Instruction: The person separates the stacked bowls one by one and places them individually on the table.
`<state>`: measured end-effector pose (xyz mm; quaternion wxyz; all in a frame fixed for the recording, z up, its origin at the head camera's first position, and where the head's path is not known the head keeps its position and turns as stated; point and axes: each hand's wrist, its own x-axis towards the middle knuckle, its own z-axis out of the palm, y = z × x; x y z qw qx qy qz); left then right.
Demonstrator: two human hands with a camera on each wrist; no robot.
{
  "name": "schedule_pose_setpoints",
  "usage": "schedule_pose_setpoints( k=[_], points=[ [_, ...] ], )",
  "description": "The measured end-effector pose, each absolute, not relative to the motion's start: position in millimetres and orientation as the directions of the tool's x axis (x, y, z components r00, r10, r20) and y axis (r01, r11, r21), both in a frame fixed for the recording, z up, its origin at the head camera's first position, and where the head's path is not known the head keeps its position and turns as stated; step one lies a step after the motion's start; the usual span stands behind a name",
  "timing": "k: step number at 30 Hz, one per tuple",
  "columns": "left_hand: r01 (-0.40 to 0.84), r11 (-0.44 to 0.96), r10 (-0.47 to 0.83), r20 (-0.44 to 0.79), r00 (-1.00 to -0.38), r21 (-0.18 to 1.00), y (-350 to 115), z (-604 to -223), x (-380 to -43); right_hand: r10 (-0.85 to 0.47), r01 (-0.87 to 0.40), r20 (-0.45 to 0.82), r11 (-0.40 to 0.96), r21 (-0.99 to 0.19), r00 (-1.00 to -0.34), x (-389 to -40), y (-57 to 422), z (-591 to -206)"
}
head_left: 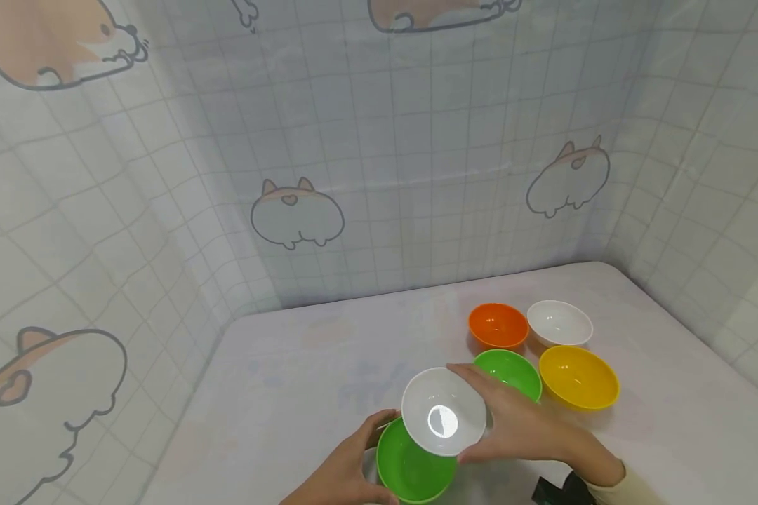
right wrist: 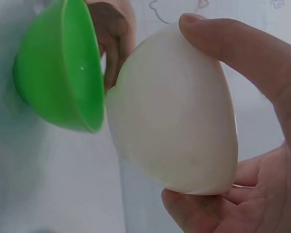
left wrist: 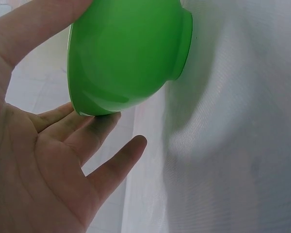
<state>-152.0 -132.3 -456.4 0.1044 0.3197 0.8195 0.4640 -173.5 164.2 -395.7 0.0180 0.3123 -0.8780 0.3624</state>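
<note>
My left hand (head_left: pixel 344 470) holds a green bowl (head_left: pixel 410 473) near the table's front, thumb on one side and fingertips against the other. In the left wrist view, the green bowl (left wrist: pixel 131 53) rests its foot ring close at the white surface. My right hand (head_left: pixel 527 424) grips a white bowl (head_left: pixel 426 396) by opposite sides of its rim, tilted above the green one and overlapping its back edge. From the right wrist view, the white bowl's smooth outside (right wrist: pixel 174 116) faces the camera, beside the green bowl's rim (right wrist: pixel 94 121).
Farther back on the right of the white table (head_left: pixel 278 365) stand an orange bowl (head_left: pixel 497 326), another white bowl (head_left: pixel 559 324), a yellow bowl (head_left: pixel 579 377) and a second green bowl (head_left: pixel 512 368), partly behind my right hand. A wall covering (head_left: pixel 417 231) with cartoon dogs encloses the table. A black object (head_left: pixel 562 489) sits by my right wrist.
</note>
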Motion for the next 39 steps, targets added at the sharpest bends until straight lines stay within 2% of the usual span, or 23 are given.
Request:
schedule_pose_setpoints(
  k=[6, 14, 26, 34, 36, 39],
  points=[
    [0.474, 0.374, 0.625, 0.160, -0.764, 0.797, -131, -453, -150, -0.458, -0.499, 0.247, 0.590, -0.635, -0.854, -167, 182, -390],
    [0.441, 0.377, 0.618, 0.134, -0.775, 0.814, -128, -433, -143, -0.397, -0.510, 0.322, 0.625, -0.591, -0.859, -159, 205, -387],
    [0.429, 0.399, 0.614, 0.111, -0.782, 0.811, -132, -453, -152, -0.275, -0.412, 0.316, 0.729, -0.547, -0.908, -135, 245, -388],
    [0.388, 0.422, 0.599, 0.068, -0.797, 0.820, -133, -453, -152, -0.230, -0.315, 0.215, 0.705, -0.635, -0.949, -114, 271, -401],
    [0.372, 0.424, 0.597, 0.054, -0.800, 0.826, -133, -454, -151, -0.254, -0.319, 0.198, 0.661, -0.679, -0.947, -109, 277, -405],
    [0.366, 0.422, 0.597, 0.050, -0.801, 0.829, -134, -454, -151, -0.292, -0.231, 0.069, 0.564, -0.793, -0.954, -105, 284, -409]
  ],
)
